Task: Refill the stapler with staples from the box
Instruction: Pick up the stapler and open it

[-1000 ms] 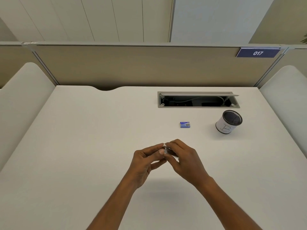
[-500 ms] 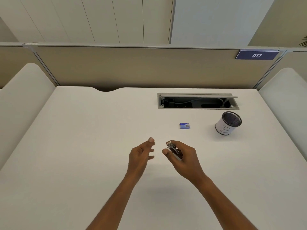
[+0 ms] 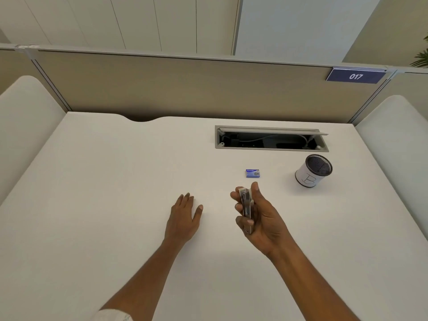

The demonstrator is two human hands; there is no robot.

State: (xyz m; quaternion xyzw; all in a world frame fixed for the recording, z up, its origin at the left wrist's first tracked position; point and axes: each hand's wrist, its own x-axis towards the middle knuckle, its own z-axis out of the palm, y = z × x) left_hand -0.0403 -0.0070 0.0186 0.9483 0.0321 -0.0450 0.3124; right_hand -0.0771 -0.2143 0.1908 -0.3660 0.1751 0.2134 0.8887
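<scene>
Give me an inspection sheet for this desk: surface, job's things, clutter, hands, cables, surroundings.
Surface: white desk, no marks seen.
Job's things: stapler in the right hand; blue box on the desk beyond it.
Clutter: mesh cup, upright, far right.
Hands: left hand empty, fingers straight; right hand grips the stapler.
Cables: grey cable inside the open tray.
Surroundings: beige partition with sign 017.
</scene>
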